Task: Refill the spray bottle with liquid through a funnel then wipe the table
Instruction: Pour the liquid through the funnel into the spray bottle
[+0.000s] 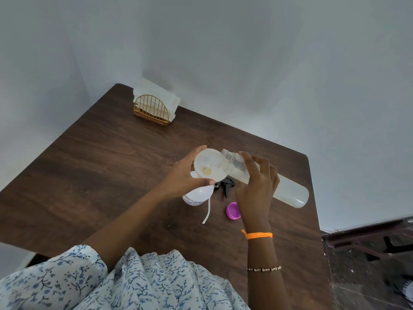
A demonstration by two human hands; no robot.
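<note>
My left hand (182, 179) grips the rim of a white funnel (209, 167) that sits over a white spray bottle (196, 195) standing on the dark wooden table (100, 166). In my right hand (257, 186) I hold a long translucent bottle (290, 194), tilted with its open threaded mouth resting on the funnel's edge. A little yellowish liquid shows at the funnel's bottom. The black spray trigger head (228, 184) with its white dip tube (206, 211) lies on the table behind my hands. A purple cap (233, 210) lies beside my right wrist.
A gold wire holder with white napkins (154, 109) stands at the table's far left corner, next to the white wall. The table's right edge drops to a dark floor with furniture legs (368, 249).
</note>
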